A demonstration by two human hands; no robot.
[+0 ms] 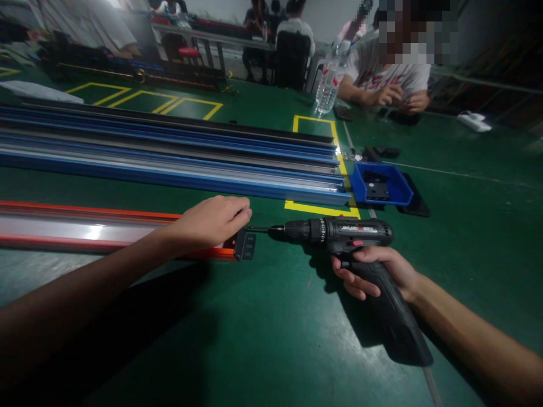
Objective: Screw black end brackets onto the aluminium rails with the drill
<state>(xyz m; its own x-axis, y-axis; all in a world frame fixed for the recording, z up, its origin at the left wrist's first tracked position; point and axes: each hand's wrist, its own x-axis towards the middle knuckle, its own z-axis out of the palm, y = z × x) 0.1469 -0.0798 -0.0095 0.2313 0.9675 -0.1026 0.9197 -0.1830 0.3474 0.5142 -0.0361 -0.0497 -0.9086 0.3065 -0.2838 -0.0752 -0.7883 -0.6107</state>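
Observation:
A black power drill point(360, 232) lies level in my right hand point(369, 271), whose fingers wrap round its grip. The drill's long bit point(263, 229) points left and its tip meets the black end bracket point(245, 246) of an orange-edged profile point(85, 230). Over the profile's right end rests my left hand point(216, 220), closed, with its fingertips by the bracket and the bit tip. It grips the end of the profile; the underside of the fingers is hidden.
Several blue and black profiles point(190, 164) lie behind the orange one. A blue bin point(382, 183) with black parts stands at their right end. Clear bottles point(328, 85) stand farther back, near a seated person point(386, 79). Yellow tape point(322, 210) marks the green table point(275, 328).

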